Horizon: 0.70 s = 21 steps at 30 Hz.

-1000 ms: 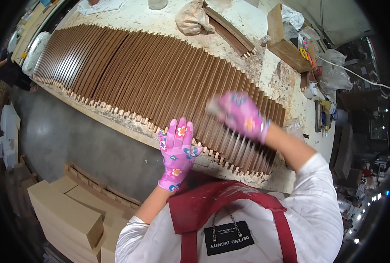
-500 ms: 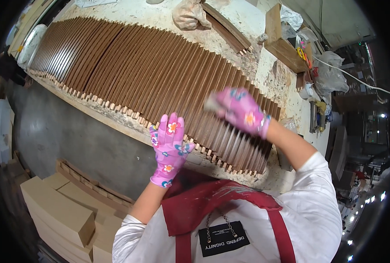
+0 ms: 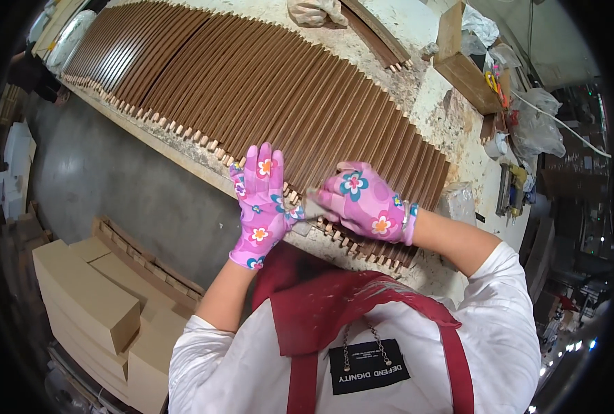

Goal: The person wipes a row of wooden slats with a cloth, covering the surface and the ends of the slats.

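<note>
A long row of brown wooden slats (image 3: 252, 90) lies side by side on the table, with pale pegs (image 3: 203, 140) sticking out of their near ends. My left hand (image 3: 260, 214), in a pink flowered glove, rests over these near ends with its fingers stretched out and holds nothing. Close to its right, my right hand (image 3: 365, 203), gloved alike, is closed around a small pale greyish piece (image 3: 314, 208) held low over the peg ends. Blur hides whether that piece is cloth or abrasive paper.
A bundled pale cloth (image 3: 316, 12) and a few separate slats (image 3: 376, 34) lie at the back. An open wooden box (image 3: 469, 76) with tools and plastic stands far right. Cardboard boxes (image 3: 89, 297) are stacked on the floor at left. Another person (image 3: 34, 72) stands far left.
My right hand has come down and toward me from the middle of the slats to their near ends beside the left hand. The view has shifted slightly.
</note>
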Each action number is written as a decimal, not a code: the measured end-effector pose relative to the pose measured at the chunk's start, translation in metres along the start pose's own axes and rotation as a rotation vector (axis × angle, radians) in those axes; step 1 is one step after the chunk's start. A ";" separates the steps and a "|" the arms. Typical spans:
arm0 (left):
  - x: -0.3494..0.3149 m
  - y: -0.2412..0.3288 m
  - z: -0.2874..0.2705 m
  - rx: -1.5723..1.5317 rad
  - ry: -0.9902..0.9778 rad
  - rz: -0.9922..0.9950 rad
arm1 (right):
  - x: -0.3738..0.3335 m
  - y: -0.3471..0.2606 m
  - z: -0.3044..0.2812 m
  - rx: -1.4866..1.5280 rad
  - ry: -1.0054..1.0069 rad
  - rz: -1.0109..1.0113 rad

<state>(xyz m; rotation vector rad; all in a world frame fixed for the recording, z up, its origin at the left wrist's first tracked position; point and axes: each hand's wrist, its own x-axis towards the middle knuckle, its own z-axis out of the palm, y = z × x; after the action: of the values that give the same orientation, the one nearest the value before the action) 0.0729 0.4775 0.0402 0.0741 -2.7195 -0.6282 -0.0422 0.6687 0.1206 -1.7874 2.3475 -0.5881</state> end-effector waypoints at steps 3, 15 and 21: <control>-0.003 -0.004 -0.003 0.027 -0.034 -0.006 | 0.017 0.031 -0.001 0.158 0.127 0.144; -0.020 0.019 -0.011 -0.052 0.024 0.063 | 0.031 0.082 -0.047 0.214 0.421 0.435; -0.034 0.034 0.013 -0.040 -0.146 0.027 | 0.017 0.076 -0.021 -0.166 0.090 0.400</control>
<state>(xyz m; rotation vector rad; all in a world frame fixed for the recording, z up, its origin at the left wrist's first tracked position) 0.1015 0.5180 0.0336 -0.0190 -2.8409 -0.7052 -0.1224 0.6737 0.1133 -1.3050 2.7804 -0.4328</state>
